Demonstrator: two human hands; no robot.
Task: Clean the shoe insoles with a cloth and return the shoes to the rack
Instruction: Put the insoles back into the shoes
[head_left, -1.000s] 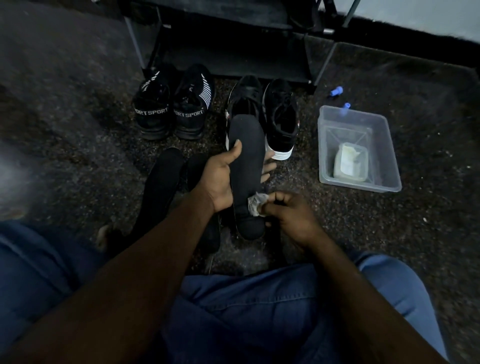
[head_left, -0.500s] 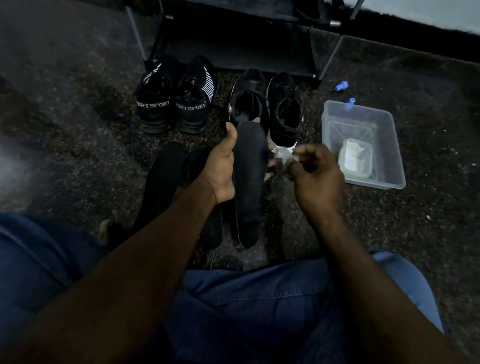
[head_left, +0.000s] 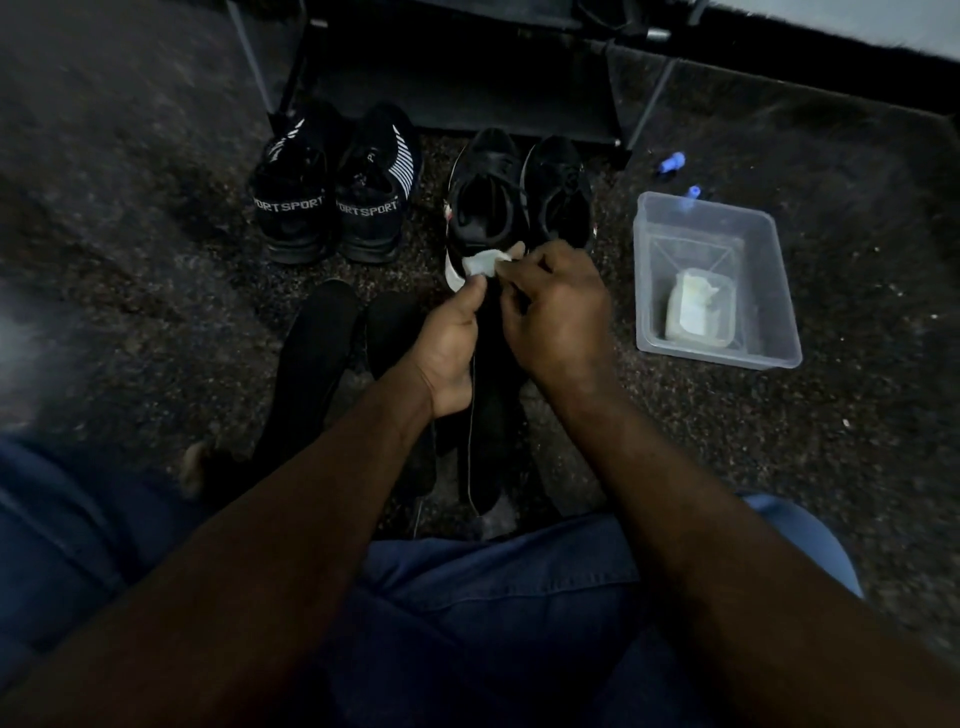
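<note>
Shoes (head_left: 332, 208) lettered "SPORT" sit left of a clear tub (head_left: 719, 358) holding a pale packet (head_left: 698, 306) (label unreadable), while the left hand (head_left: 447, 353) curls its fingers round an insole (head_left: 493, 457) and the right hand (head_left: 561, 317) pinches a cloth (head_left: 483, 262).

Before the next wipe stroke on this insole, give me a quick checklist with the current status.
1. Left hand grips insole: ok.
2. Right hand pinches cloth at the insole's far end: ok.
3. Insole face clean: cannot tell, too dark and seen edge-on.
4. Other insoles put back: not ok, two lie on the floor at left.
5. Shoes on rack: not ok, both pairs stand on the floor in front of it.
</note>
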